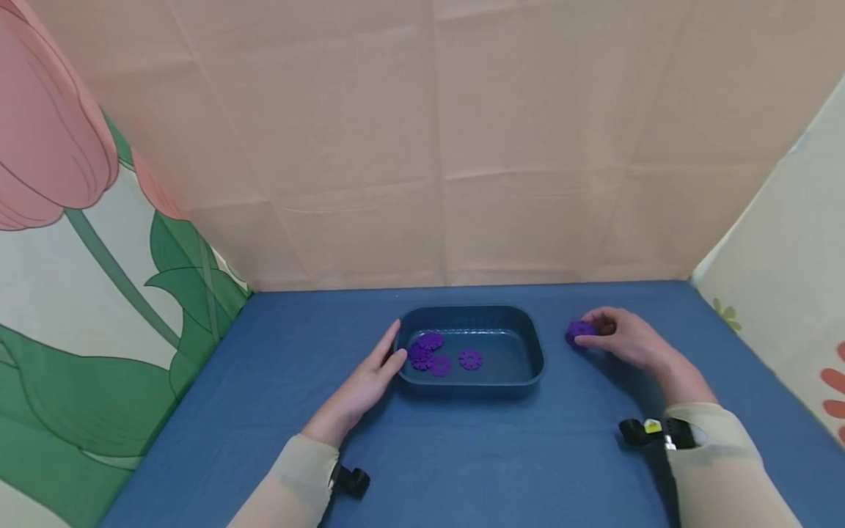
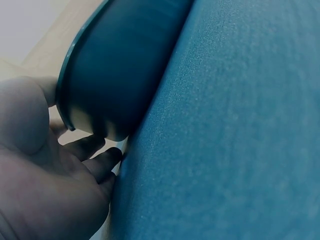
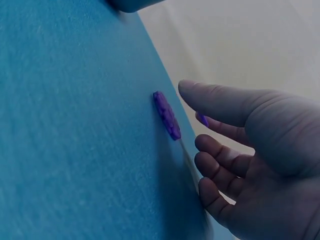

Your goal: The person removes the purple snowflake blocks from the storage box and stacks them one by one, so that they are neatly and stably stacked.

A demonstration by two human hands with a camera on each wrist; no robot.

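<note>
A dark blue rectangular tray (image 1: 472, 383) stands on the cloth with several purple flower-shaped discs (image 1: 471, 359) inside, mostly grouped at its left end. My left hand (image 1: 363, 378) holds the tray's left end, thumb at the rim and fingers along the outer wall. To the right of the tray, my right hand (image 1: 623, 337) is at some purple discs (image 1: 578, 334). In the right wrist view, a few discs (image 3: 166, 116) lie low on the cloth. A purple bit (image 3: 202, 119) shows between thumb and index finger of that hand; most of it is hidden.
Blue cloth (image 1: 462, 455) covers the table. A beige sheet (image 1: 436, 147) hangs along the back edge. Printed panels with a tulip (image 1: 53, 125) and leaves stand at the left, and a pale panel (image 1: 792, 257) stands at the right.
</note>
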